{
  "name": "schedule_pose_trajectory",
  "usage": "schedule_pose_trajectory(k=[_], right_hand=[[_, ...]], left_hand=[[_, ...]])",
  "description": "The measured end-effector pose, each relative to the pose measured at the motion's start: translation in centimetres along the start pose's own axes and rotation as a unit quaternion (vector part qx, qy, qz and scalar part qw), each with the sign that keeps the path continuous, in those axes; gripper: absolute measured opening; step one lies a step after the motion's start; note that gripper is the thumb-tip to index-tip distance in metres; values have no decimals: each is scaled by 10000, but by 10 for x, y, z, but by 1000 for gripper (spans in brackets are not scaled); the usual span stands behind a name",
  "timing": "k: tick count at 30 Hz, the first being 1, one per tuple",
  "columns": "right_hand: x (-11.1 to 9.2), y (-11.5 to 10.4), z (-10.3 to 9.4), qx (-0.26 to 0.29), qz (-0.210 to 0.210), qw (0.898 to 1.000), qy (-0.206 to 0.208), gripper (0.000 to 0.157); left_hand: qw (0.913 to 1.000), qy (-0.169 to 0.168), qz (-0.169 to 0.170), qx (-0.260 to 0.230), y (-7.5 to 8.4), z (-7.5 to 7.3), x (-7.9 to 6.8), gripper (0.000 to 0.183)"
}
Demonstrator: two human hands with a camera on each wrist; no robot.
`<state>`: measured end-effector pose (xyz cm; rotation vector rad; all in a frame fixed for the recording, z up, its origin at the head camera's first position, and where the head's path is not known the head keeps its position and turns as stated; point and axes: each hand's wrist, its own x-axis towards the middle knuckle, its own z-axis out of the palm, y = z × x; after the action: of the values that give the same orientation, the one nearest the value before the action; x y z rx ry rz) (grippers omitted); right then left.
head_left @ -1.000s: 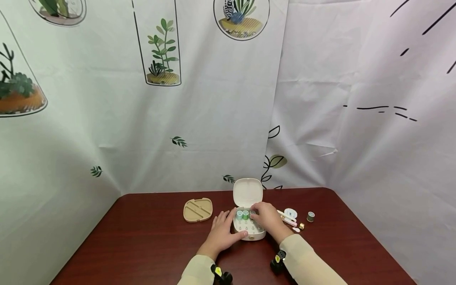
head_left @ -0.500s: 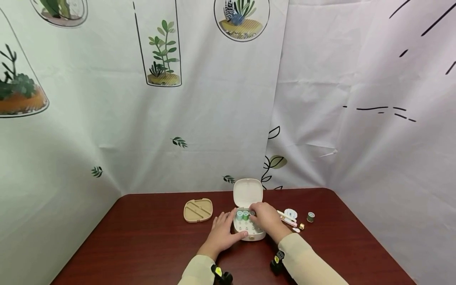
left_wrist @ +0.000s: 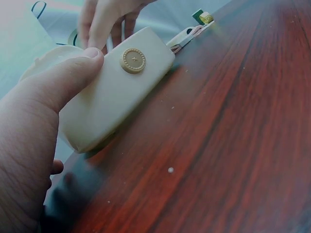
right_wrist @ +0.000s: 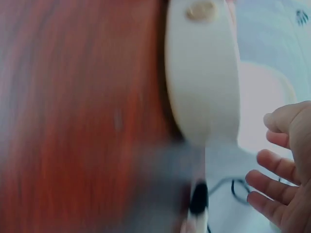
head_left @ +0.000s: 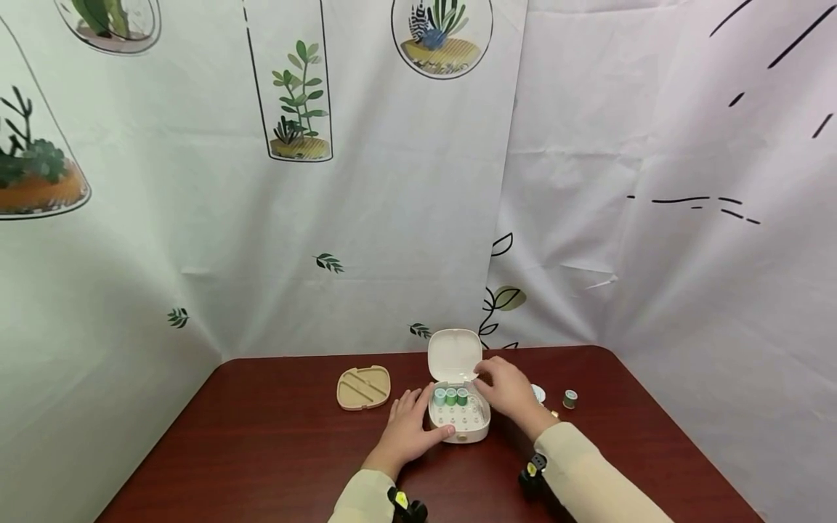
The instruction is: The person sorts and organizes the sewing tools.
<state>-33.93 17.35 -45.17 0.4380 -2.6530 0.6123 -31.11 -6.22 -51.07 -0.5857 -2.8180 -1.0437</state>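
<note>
A white sewing box (head_left: 476, 428) stands with its lid (head_left: 454, 354) raised. Three thread spools, one pale blue (head_left: 440, 397), one green (head_left: 451, 397) and one darker green (head_left: 462, 397), stand side by side in its back row; rows of small pegs fill the front. My left hand (head_left: 407, 430) grips the box by its left side, thumb (left_wrist: 85, 68) over the front edge near the round button (left_wrist: 133, 60). Above the box's right back corner, by the lid, hovers my right hand (head_left: 508, 388). Its fingers are loosely bent in the right wrist view, with nothing between them.
A tan tray insert (head_left: 363, 387) lies left of the box. On the right stand another green spool (head_left: 570, 399) and a white round item (head_left: 538, 392), partly behind my right hand. The left wrist view shows a gold thimble (left_wrist: 207, 18) beyond the box.
My right hand has let go of the darker green spool, now standing in the back row. It has lifted and moved right. The left hand has stayed on the box.
</note>
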Motion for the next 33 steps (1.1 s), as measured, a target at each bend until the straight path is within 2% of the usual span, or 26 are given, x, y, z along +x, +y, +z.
schedule_pose_trajectory(k=[8, 13, 17, 21, 26, 30, 33], right_hand=[[-9, 59, -31, 151, 592, 9980, 129, 29], [-19, 91, -46, 161, 677, 9975, 156, 34], [-29, 109, -53, 303, 788, 9964, -16, 41], [-40, 125, -55, 553, 901, 9939, -313, 49], [-52, 139, -54, 651, 821, 9931, -530, 55], [-58, 144, -55, 531, 819, 9939, -515, 50], [-60, 147, -56, 443, 921, 9935, -500, 37]], left_hand=[[10000, 90, 16, -15, -2, -1, -2, 93], [9999, 106, 7, 12, -4, -2, -1, 93], [9999, 103, 42, -23, -4, -2, 0, 92], [9999, 79, 47, -52, -4, -1, 0, 92], [10000, 49, 17, -31, -6, 2, 0, 93], [10000, 14, -5, -60, -5, 4, 1, 94], [10000, 19, 5, -80, -4, 3, 1, 94]])
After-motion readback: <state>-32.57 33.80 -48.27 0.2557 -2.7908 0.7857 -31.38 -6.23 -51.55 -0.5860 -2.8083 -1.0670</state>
